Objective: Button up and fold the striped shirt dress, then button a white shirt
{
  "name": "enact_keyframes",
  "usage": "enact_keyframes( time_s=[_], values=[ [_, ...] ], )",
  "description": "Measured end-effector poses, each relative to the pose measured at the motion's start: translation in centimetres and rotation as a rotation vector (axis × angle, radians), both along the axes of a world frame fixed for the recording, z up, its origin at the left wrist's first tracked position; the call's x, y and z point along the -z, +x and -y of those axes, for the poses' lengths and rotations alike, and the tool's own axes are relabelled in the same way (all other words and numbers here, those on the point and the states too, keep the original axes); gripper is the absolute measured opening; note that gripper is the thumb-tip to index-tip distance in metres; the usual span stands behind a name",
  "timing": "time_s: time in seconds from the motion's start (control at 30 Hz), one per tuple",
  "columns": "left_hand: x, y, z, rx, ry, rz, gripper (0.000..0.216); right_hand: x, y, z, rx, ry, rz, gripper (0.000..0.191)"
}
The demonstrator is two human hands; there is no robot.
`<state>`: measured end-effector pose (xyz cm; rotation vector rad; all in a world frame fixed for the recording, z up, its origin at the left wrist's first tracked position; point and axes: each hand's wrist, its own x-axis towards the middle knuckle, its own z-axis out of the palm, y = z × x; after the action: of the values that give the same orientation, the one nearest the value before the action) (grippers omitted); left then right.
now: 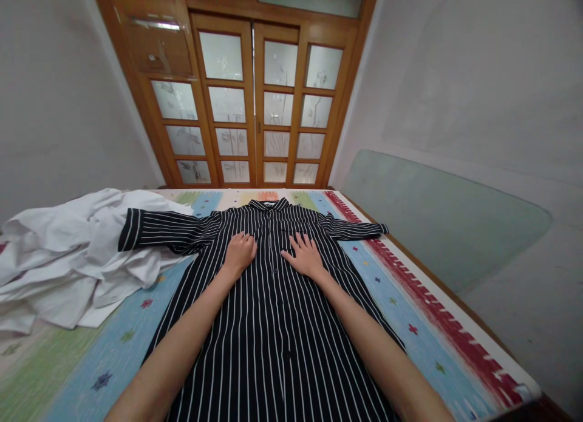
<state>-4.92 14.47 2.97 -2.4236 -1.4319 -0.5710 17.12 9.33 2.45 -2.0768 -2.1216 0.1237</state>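
A black shirt with white stripes (273, 313) lies front up, buttoned, its collar away from me and both sleeves spread to the sides. My left hand (240, 253) rests on the left chest of the shirt with its fingers curled in. Whether cloth is caught under those fingers is hidden. On the other side of the button line, my right hand (304, 255) lies flat on the shirt, fingers spread, holding nothing. The shirt's left cuff (130, 230) reaches onto a pile of white cloth (77, 252).
A patterned cover (132, 325) with coloured bands and small stars lies under the shirt. Its surface has a raised-looking pale edge (460, 297) along the right, near a wall (510, 124). Wooden doors with glass panes (252, 106) stand beyond the far end.
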Motion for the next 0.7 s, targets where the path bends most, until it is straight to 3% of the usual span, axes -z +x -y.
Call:
enact_keyframes(
  time_s=[0.2, 0.3, 0.57, 0.7],
  values=[
    [0.6, 0.4, 1.2, 0.101, -0.112, -0.053, 0.045, -0.3, -0.4, 1.2, -0.028, 0.003, -0.019, 0.08],
    [0.4, 1.0, 2.5, 0.175, -0.217, -0.103, 0.05, -0.3, -0.6, 2.3, -0.11, 0.025, -0.043, 0.074],
    [-0.5, 1.2, 5.8, 0.314, -0.416, -0.092, 0.051, -1.6, -2.0, 8.6, -0.559, 0.183, -0.211, 0.047],
    [-0.9, 0.7, 6.7, 0.354, -0.449, -0.063, 0.052, -3.0, -3.7, 12.5, -0.858, 0.044, -0.163, 0.038]
  ],
)
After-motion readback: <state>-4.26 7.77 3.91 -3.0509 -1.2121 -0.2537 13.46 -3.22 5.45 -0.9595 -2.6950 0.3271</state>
